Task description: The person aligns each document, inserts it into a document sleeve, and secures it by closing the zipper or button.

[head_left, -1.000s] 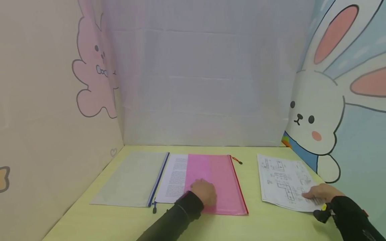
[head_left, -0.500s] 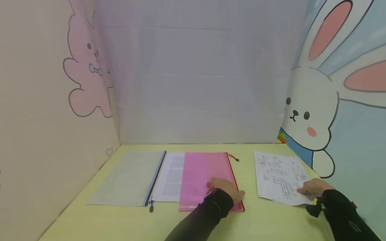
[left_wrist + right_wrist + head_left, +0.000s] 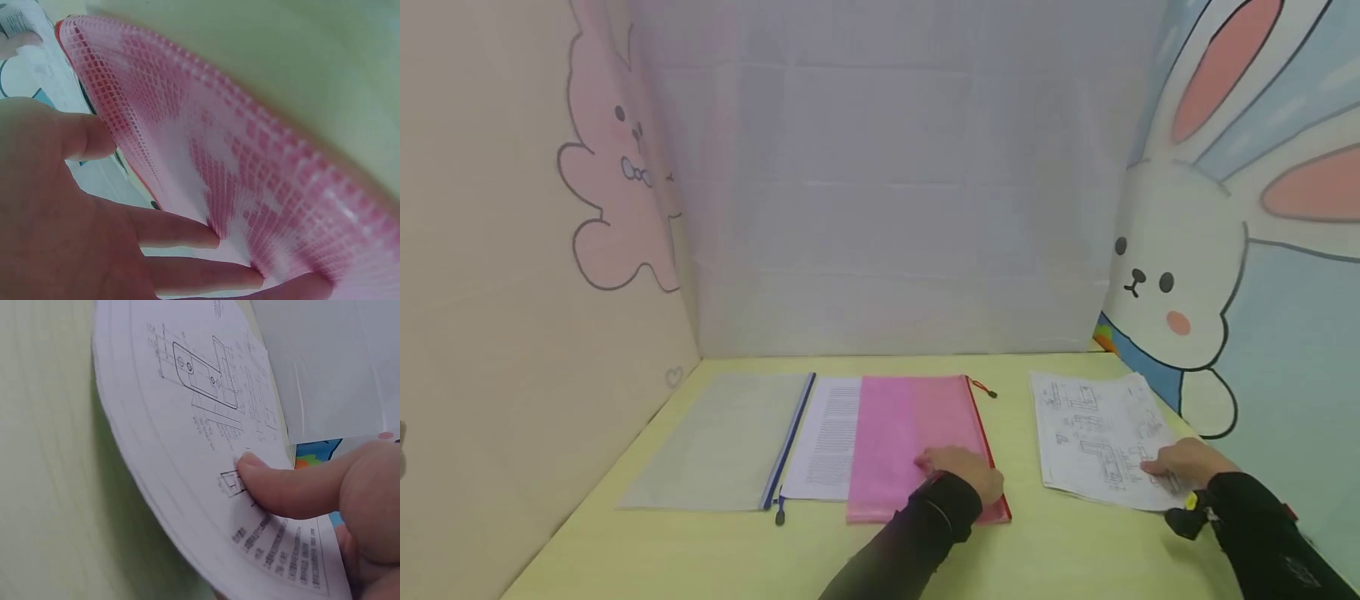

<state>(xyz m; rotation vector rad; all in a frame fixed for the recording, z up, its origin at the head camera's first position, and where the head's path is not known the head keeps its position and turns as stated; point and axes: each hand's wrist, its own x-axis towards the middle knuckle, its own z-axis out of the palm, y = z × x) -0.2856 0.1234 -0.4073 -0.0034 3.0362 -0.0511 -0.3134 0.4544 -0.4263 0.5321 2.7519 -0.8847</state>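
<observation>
pink mesh pouch [image 3: 917, 442] under left hand [image 3: 966, 475] (flat).

**Soft, even light; wrist views blurred up close**

The head view is evenly and softly lit, with only faint shadows cast on the table [image 3: 700, 550]. Mild bending is seen at its edges. In the wrist views, the left hand [image 3: 69, 225] and the thumb [image 3: 300, 487] are rendered out of focus.
</observation>
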